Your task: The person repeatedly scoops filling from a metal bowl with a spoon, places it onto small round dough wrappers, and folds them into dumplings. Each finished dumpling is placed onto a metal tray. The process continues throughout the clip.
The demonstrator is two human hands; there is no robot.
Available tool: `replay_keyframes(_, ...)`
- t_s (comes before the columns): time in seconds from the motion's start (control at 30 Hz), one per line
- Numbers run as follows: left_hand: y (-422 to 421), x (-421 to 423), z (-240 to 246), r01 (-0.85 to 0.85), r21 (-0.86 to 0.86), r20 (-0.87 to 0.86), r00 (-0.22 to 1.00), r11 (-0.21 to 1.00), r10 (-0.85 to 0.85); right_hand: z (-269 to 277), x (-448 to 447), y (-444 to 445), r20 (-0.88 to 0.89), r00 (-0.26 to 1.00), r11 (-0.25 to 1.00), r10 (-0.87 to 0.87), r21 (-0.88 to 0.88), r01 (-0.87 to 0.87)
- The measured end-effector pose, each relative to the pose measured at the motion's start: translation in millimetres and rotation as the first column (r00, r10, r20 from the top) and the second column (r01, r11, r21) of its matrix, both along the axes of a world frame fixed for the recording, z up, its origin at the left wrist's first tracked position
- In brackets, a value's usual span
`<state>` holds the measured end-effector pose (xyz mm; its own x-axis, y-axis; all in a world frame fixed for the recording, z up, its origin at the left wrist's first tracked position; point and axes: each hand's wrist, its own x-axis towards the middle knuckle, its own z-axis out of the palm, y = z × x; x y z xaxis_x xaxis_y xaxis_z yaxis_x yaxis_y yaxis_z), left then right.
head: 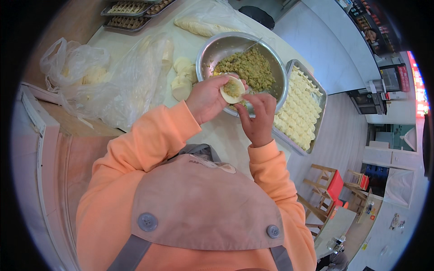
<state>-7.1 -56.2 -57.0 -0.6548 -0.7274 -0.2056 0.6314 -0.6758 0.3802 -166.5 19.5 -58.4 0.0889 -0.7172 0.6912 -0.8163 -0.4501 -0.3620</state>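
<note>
A round dumpling wrapper (232,99) lies across the fingers of my left hand (208,100), whose thumb rests on its upper left edge. Greenish minced filling (232,88) sits in the middle of the wrapper, which is still flat and unfolded. The thumb and fingertips of my right hand (259,117) are at the wrapper's lower right edge. Both hands are over the near rim of a steel mixing bowl (207,56). Inside the bowl is a large heap of the same filling (252,67), with a thin metal utensil (252,44) leaning against the far side.
Stacked wrappers (182,86) lie left of the bowl, beside clear plastic bags (135,78) of more wrappers. To the right, a metal tray (323,101) holds rows of shaped dumplings (298,108). Another bag (206,25) and stacked trays (125,23) stand at the back.
</note>
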Motion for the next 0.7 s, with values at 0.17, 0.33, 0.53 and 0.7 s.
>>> replay_keyframes(0.17,7,-1,6,0.061,-0.155,0.041,0.998,0.986,-0.055,27,2,-5,-0.141,0.984,0.99,0.112,-0.066,-0.123)
replay_keyframes(0.33,20,1,18,0.076,-0.221,-0.004,0.997,0.972,-0.079,39,4,-13,0.061,0.998,0.999,0.0,0.039,-0.002)
replay_keyframes(0.53,42,3,35,0.024,-0.503,0.213,0.972,0.864,0.097,47,17,-3,0.454,0.891,0.979,0.018,0.173,-0.107)
replay_keyframes(0.7,50,3,41,-0.122,-0.784,0.134,0.924,0.609,0.358,57,31,19,0.701,0.706,0.966,0.105,0.098,-0.241)
